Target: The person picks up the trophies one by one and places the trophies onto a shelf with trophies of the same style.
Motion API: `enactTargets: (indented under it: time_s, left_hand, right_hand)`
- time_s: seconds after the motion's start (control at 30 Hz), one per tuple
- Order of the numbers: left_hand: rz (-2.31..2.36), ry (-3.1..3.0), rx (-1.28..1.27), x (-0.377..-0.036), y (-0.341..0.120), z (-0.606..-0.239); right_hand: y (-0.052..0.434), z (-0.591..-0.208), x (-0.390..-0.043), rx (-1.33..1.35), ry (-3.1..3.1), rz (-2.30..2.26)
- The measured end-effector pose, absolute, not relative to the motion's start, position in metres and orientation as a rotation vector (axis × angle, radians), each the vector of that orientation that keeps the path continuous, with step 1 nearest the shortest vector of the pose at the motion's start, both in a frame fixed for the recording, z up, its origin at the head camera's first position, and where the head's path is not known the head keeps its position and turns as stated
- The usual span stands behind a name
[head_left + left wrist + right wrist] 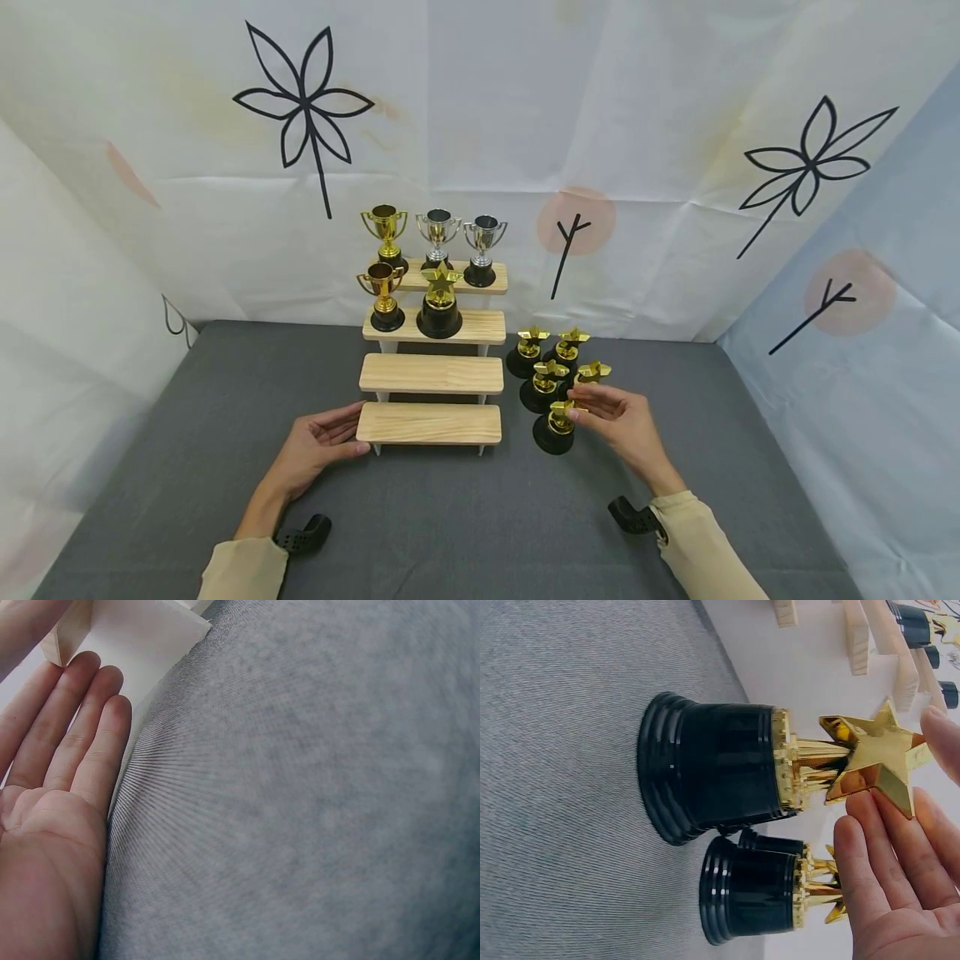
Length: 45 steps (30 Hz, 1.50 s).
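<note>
My right hand is at the nearest gold star trophy, thumb on one side of its star and fingers on the other. In the right wrist view this star trophy stands on its black base, fingertips against the star. Several more star trophies are grouped just behind it. My left hand, fingers extended, is at the left end of the lowest step of a wooden display stand. In the left wrist view, its fingertips lie by the stand's white side support.
On the stand's top step are a gold cup and two silver cups. The step below bears a copper-gold cup and a star trophy. Grey cloth covers the table, with white patterned fabric behind.
</note>
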<state>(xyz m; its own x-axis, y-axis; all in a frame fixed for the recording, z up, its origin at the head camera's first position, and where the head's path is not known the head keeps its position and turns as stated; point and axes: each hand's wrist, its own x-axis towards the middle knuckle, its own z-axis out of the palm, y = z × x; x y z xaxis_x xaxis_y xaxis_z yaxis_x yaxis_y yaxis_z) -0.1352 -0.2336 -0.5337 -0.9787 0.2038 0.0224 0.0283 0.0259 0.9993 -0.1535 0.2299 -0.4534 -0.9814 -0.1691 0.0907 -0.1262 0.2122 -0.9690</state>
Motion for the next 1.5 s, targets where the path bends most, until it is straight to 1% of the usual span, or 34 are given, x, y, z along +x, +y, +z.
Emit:
enactTargets:
  time_s: [0.5,0.97,1.23,1.5]
  left_hand:
    - [2.092,2.145,0.249,-0.136,-0.233,-0.532]
    - [2.093,2.146,0.255,-0.135,-0.233,-0.530]
    - [2.094,2.144,0.254,-0.135,-0.233,-0.531]
    - [2.095,2.146,0.267,-0.135,-0.234,-0.532]
  right_hand:
    - [0.229,-0.466,-0.150,-0.224,2.478,-1.844]
    - [0.226,-0.468,-0.148,-0.290,2.454,-1.919]
    - [0.224,-0.462,-0.146,-0.294,2.461,-1.942]
    - [0.219,-0.448,-0.144,-0.297,2.472,-1.947]
